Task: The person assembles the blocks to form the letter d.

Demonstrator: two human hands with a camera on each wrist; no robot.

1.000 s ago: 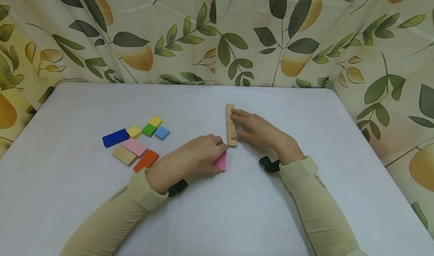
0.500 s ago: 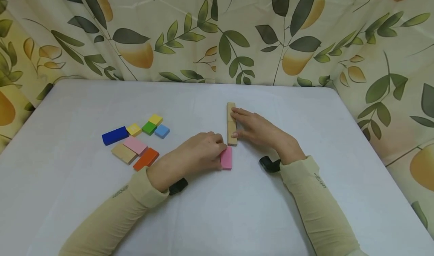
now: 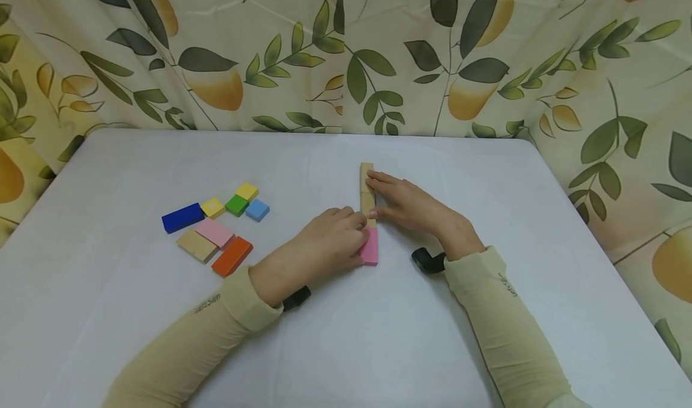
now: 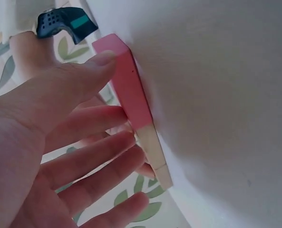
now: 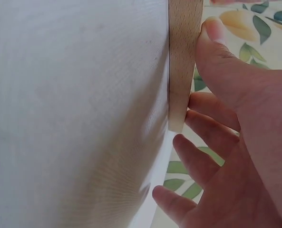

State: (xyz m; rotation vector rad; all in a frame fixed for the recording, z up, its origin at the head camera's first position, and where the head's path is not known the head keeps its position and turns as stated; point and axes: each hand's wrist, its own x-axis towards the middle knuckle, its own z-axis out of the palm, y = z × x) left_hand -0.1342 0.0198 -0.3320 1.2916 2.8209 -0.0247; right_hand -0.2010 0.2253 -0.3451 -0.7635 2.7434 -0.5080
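Likely light and stiff, the pink block (image 3: 370,249) lies on the table (image 3: 378,336) against the wooden blocks (image 3: 366,182), best held endwise. The left hand (image 3: 332,240) pinches it, exact contact unclear; the right hand (image 3: 412,208) touches wood, fingers extended.

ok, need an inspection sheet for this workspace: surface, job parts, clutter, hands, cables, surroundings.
Surface: table under a white cover, faint creases.
Job's things: pink block in line with, and meeting, two wooden blocks set end to end.
Clutter: eight loose blocks at left: dark blue block, two yellow blocks, green block, light blue block, pale pink block, tan block, orange block.
Hands: left hand pinches the pink block; right hand touches the wooden blocks.
Cables: nothing seen.
Surroundings: leaf-and-fruit patterned fabric behind the table.
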